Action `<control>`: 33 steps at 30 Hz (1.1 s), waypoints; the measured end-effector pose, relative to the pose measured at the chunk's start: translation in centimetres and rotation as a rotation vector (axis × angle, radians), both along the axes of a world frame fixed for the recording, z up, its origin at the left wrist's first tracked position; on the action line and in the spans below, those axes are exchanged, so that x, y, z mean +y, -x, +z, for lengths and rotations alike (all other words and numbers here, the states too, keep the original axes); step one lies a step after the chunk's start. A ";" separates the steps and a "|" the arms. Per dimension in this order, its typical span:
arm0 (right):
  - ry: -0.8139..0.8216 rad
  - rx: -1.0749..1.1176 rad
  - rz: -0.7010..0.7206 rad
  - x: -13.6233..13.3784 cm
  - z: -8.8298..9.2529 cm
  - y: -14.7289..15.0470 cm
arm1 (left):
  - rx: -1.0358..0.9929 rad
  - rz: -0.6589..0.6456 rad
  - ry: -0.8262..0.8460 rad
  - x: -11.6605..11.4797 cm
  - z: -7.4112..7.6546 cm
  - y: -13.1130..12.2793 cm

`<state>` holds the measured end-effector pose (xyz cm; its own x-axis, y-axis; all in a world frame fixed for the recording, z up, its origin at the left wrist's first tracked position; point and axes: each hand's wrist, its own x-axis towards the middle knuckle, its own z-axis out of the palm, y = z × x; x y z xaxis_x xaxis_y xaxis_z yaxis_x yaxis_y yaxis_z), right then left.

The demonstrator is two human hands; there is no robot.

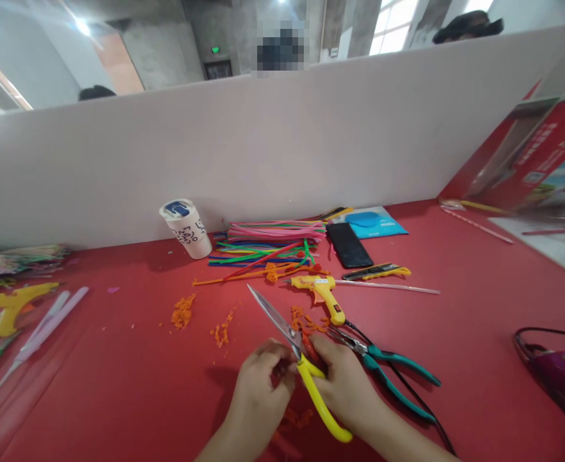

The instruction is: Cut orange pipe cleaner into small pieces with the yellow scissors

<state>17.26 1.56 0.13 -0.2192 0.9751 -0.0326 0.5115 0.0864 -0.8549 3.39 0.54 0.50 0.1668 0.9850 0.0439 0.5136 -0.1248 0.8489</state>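
Observation:
My right hand (pixel 347 378) is wrapped round the scissors (pixel 318 396), whose yellow handle points toward me and whose silver blades point up and left. The blades look closed or nearly so. Beside the pivot, my left hand (pixel 263 378) has its fingers pinched together; whatever they hold is hidden. A red-orange piece (pixel 311 348) shows between the scissors and my right fingers. Orange fuzzy clippings lie in a pile (pixel 183 312), a looser scatter (pixel 222 330) and curled bits (pixel 306 317) by the blades.
Past my hands lie a yellow glue gun (pixel 318 289), green-handled pliers (pixel 388 366), a utility knife (pixel 378 272), a phone (pixel 349 245) and bundled pipe cleaners (pixel 275 231). A paper cup (pixel 188 231) stands before the white partition (pixel 263 154). Another glue gun (pixel 15 305) is far left.

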 end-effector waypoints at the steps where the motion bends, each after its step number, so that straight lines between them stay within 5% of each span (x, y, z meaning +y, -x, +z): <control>1: 0.000 0.000 -0.002 0.0 0.0 0.0 | -0.019 0.003 0.007 0.0 -0.1 0.0; 7: 0.009 -0.026 0.028 0.6 0.3 -0.4 | -0.333 0.214 0.174 0.8 -0.2 1.6; 10: -0.033 -0.185 0.053 0.7 0.8 -0.8 | -0.648 0.384 0.299 1.2 0.0 3.1; 14: -0.162 -0.458 0.128 0.4 0.6 -1.1 | -0.939 0.421 0.340 1.4 0.4 4.0; 23: -0.236 -0.673 0.305 -0.5 -0.4 -0.6 | -0.988 0.443 0.248 1.0 1.0 4.3; 33: -0.311 -0.701 0.325 -0.4 -0.3 -0.5 | -0.981 0.443 0.244 0.9 1.1 4.5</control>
<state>17.71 1.18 -0.21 -0.5205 0.8539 -0.0061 0.8252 0.5011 -0.2605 -1.09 1.45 1.57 -0.2044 0.9491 -0.2395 -0.4391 0.1298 0.8890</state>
